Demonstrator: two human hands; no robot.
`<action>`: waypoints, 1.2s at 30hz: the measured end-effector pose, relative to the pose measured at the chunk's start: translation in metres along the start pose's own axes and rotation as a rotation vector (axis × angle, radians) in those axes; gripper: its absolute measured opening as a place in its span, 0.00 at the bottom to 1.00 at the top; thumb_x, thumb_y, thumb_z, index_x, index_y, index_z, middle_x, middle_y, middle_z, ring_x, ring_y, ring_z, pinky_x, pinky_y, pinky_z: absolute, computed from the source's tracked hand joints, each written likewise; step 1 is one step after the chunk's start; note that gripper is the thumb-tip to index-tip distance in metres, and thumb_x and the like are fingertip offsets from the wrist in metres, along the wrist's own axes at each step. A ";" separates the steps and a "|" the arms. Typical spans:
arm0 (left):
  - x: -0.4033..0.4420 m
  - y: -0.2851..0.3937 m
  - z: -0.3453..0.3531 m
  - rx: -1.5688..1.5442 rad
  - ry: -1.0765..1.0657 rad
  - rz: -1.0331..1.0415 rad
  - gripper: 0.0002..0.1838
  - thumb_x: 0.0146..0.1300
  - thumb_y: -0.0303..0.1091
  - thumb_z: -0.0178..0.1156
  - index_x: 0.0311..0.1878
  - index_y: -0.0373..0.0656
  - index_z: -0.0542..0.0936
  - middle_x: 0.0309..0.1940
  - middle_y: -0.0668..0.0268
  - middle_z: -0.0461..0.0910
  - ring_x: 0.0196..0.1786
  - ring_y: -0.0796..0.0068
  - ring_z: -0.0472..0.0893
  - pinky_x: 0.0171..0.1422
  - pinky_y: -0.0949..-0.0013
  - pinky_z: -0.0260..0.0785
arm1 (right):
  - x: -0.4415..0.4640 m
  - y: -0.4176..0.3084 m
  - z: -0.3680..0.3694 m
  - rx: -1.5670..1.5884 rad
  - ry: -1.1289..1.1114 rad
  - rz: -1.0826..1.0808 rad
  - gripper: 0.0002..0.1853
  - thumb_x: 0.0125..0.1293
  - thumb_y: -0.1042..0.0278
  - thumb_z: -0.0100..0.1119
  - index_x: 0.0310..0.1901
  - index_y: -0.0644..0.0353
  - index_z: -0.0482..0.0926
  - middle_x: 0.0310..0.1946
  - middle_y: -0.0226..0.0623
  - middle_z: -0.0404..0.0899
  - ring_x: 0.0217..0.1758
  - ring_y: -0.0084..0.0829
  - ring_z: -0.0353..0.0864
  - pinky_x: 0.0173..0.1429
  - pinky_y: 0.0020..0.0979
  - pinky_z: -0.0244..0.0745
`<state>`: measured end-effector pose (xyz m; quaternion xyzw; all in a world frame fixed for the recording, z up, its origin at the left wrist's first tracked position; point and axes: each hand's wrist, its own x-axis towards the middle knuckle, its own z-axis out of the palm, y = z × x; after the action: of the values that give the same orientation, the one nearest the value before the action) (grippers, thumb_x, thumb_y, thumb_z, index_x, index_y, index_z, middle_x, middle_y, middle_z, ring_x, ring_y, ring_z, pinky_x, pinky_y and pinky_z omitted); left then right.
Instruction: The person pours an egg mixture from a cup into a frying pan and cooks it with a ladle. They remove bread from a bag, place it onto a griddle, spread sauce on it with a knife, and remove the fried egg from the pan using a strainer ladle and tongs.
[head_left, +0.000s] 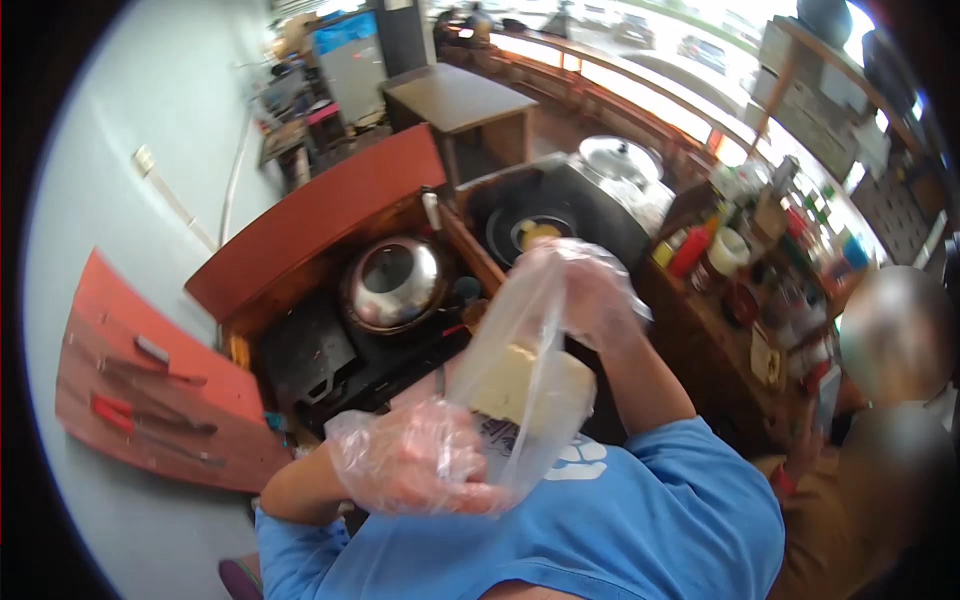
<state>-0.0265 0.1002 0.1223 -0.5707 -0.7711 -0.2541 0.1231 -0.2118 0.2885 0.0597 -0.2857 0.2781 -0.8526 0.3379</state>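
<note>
Both my hands wear thin clear plastic gloves. In front of my chest they hold a clear plastic bag with a pale, cream-coloured slab, which looks like bread, inside. My left hand is closed around the bag's lower left side, near some dark print. My right hand pinches the upper edge; its fingertips are partly hidden. Beyond the right hand a black frying pan sits on the stove with something yellow in it.
A shiny lidded pot stands on the left in a wooden-sided counter. Another lidded pot is at the back. Bottles, including a red one, crowd the right counter. A person in brown stands close on my right. Tools hang on a red board.
</note>
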 end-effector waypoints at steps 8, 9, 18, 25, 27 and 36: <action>-0.031 -0.016 0.038 -0.346 -0.010 -0.144 0.12 0.56 0.25 0.69 0.44 0.47 0.86 0.29 0.76 0.82 0.34 0.76 0.82 0.31 0.77 0.71 | -0.079 -0.019 -0.101 -1.075 -0.044 0.279 0.16 0.71 0.59 0.57 0.49 0.62 0.84 0.42 0.40 0.86 0.48 0.31 0.85 0.54 0.33 0.79; -0.030 -0.019 0.041 -0.389 0.043 -0.154 0.13 0.55 0.25 0.69 0.45 0.48 0.86 0.29 0.75 0.82 0.33 0.76 0.82 0.32 0.76 0.72 | -0.094 -0.037 -0.115 -0.943 0.310 0.377 0.15 0.71 0.60 0.58 0.51 0.61 0.83 0.41 0.41 0.86 0.42 0.32 0.85 0.46 0.33 0.81; 0.004 -0.034 0.051 -0.177 0.075 -0.195 0.25 0.43 0.25 0.70 0.50 0.52 0.87 0.28 0.68 0.82 0.30 0.70 0.84 0.33 0.70 0.78 | -0.346 -0.112 -0.451 -0.470 1.686 0.123 0.18 0.71 0.51 0.50 0.52 0.55 0.76 0.33 0.44 0.81 0.24 0.35 0.75 0.26 0.38 0.70; 0.029 -0.058 0.063 -0.104 -0.111 -0.221 0.20 0.46 0.29 0.67 0.46 0.53 0.88 0.26 0.76 0.79 0.29 0.76 0.81 0.32 0.68 0.74 | -0.139 -0.045 -0.231 -0.930 0.733 0.551 0.18 0.69 0.53 0.57 0.54 0.52 0.84 0.32 0.31 0.83 0.26 0.19 0.75 0.30 0.24 0.73; 0.045 -0.055 0.056 -0.094 -0.057 -0.172 0.20 0.45 0.29 0.67 0.46 0.53 0.87 0.25 0.75 0.78 0.27 0.76 0.79 0.29 0.68 0.73 | -0.088 -0.011 -0.199 -0.840 0.496 0.437 0.18 0.70 0.57 0.54 0.54 0.54 0.85 0.34 0.30 0.83 0.31 0.18 0.77 0.35 0.23 0.75; -0.009 -0.010 0.029 -0.362 -0.045 -0.240 0.15 0.56 0.35 0.69 0.47 0.45 0.86 0.28 0.70 0.81 0.23 0.71 0.77 0.26 0.67 0.71 | -0.016 0.155 -0.215 -1.003 -0.852 0.621 0.26 0.79 0.54 0.43 0.71 0.60 0.69 0.70 0.42 0.70 0.71 0.35 0.69 0.77 0.33 0.58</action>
<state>-0.0305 0.1059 0.0907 -0.4932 -0.7777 -0.3885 -0.0297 -0.2825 0.2650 -0.1957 -0.6212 0.5481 -0.3023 0.4715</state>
